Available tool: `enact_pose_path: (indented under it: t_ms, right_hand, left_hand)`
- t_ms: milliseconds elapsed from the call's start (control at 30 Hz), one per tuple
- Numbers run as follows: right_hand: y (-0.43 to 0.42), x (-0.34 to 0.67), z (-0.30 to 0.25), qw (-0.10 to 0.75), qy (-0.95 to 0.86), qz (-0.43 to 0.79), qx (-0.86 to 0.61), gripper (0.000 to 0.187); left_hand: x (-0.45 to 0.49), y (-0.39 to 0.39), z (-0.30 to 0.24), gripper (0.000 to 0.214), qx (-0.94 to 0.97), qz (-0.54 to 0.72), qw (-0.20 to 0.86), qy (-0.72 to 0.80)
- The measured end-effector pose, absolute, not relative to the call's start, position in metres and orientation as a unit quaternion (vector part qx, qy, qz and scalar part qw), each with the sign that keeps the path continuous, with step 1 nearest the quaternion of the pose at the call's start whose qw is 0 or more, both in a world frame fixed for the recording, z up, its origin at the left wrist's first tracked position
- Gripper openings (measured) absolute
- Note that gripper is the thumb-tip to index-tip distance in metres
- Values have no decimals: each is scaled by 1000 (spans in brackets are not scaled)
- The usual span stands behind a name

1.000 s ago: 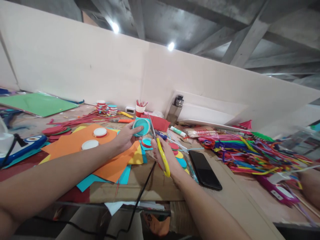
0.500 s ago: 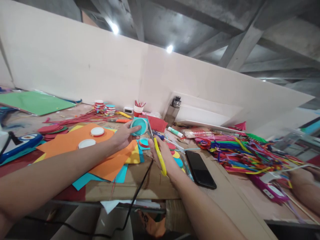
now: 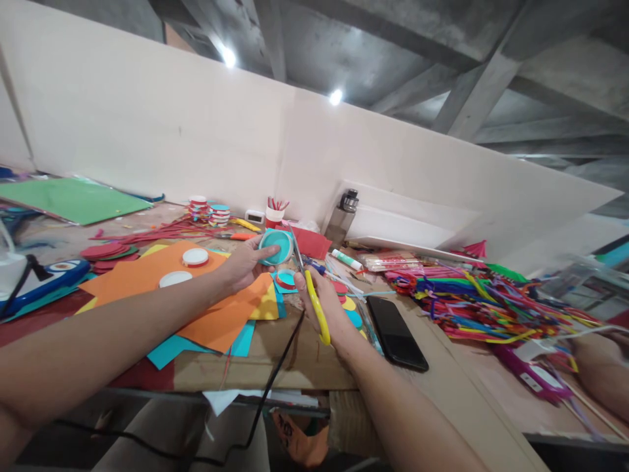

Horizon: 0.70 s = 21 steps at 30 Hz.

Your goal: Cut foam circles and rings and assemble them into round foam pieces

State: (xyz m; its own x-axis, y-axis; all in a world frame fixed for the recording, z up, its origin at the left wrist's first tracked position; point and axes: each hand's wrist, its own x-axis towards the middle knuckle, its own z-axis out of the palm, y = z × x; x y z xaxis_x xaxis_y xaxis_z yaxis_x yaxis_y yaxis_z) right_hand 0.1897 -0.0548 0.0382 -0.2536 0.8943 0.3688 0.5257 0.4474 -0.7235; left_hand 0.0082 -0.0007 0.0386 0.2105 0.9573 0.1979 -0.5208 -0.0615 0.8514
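A round turquoise disc with a white rim (image 3: 277, 251) is gripped by the left hand (image 3: 249, 264), the thumb laid on its face. Yellow-handled metal scissors (image 3: 317, 306) are gripped by the right hand (image 3: 324, 297), the blades beside the rim; contact cannot be confirmed. The held piece is judged unfinished. White-topped, red-sided rounds (image 3: 195, 256) near the left hand, and stacked red-and-white rounds (image 3: 198, 209) beyond it, appear assembled; flat red discs (image 3: 104, 251) left of it appear unused.

one phone (image 3: 397, 333), one yellow scissors (image 3: 318, 307), one glue stick (image 3: 346, 259), two white lids (image 3: 195, 254) on orange paper (image 3: 211, 321), one bottle (image 3: 339, 224), one cup (image 3: 274, 216) by the table (image 3: 496, 387)'s far edge
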Motion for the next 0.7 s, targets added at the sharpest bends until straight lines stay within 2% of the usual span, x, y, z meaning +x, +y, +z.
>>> enact_pose_path:
  t_ms: [700]
  right_hand:
    - [-62, 188, 46, 390, -756, 248, -463, 32]
  left_hand:
    - [-1, 5, 42, 33, 489, 548, 632, 246]
